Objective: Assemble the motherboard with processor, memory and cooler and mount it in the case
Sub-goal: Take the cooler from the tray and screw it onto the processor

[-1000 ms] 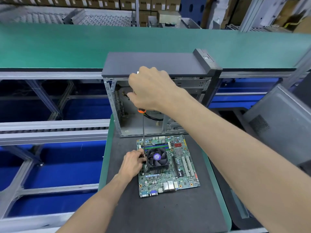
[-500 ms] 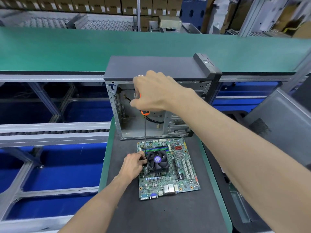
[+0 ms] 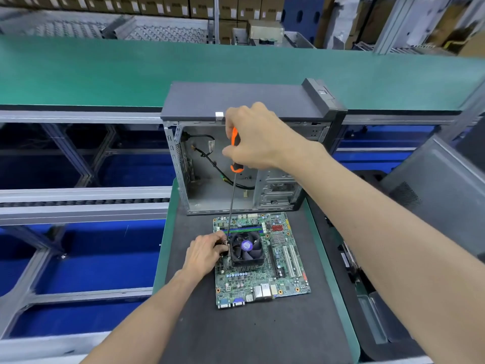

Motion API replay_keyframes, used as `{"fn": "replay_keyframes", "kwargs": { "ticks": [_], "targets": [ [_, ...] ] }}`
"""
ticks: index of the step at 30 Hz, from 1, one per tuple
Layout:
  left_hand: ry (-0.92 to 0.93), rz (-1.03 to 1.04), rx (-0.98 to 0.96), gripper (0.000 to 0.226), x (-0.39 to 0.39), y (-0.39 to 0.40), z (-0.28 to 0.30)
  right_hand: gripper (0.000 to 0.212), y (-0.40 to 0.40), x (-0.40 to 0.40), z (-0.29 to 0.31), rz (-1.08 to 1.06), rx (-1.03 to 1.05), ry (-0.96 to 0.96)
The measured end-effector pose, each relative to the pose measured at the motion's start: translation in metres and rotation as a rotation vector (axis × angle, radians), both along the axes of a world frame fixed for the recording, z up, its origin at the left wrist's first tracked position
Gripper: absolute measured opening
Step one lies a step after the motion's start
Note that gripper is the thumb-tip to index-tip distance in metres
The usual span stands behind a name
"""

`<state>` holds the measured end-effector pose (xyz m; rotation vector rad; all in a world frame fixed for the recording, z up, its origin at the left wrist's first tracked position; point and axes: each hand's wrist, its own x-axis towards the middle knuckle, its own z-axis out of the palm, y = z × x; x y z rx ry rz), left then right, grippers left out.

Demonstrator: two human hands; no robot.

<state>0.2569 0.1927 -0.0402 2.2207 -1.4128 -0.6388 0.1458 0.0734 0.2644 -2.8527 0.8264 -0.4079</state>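
**Screwdriver set at the cooler's corner**

At frame centre the open steel case [image 3: 236, 164] holds loose black cables [image 3: 217, 166]. Below it the green motherboard [image 3: 262, 261] lies flat on the dark worktop mat [image 3: 262, 334], carrying a black finned cooler [image 3: 246, 248]. The right hand [image 3: 252, 137] clenches the orange-handled screwdriver [image 3: 234, 153]; the left hand [image 3: 207, 253] pinches near its tip.

Factory assembly line, conveyor belt [image 3: 105, 74] (green)

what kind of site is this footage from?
Most likely a PC assembly line in a factory. A green conveyor belt runs behind the workstation, an open computer case stands on the mat with a motherboard before it, and stacked cardboard boxes line the back.
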Motion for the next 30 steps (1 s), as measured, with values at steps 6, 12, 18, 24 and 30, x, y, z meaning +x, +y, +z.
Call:
{"fn": "replay_keyframes", "kwargs": {
  "ticks": [6,12,18,24,30],
  "targets": [
    [-0.004,-0.017,0.023,0.029,0.0,-0.001,0.001,0.017,-0.006,-0.02,0.001,-0.016,0.072,-0.129],
    [0.002,-0.025,0.01,0.022,0.001,0.001,0.018,0.017,-0.005,-0.06,0.019,-0.085,0.018,-0.234],
    [0.027,-0.316,-0.333,0.025,-0.035,-0.016,0.041,0.013,0.002,-0.101,0.018,-0.153,0.002,-0.236],
    [-0.039,-0.574,0.054,0.029,-0.057,-0.044,0.039,0.013,0.008,-0.12,0.003,-0.173,-0.013,-0.231],
    [-0.054,-0.563,0.071,0.039,-0.057,-0.049,0.038,0.014,0.012,-0.127,-0.01,-0.153,0.013,-0.26]
  ]
}}
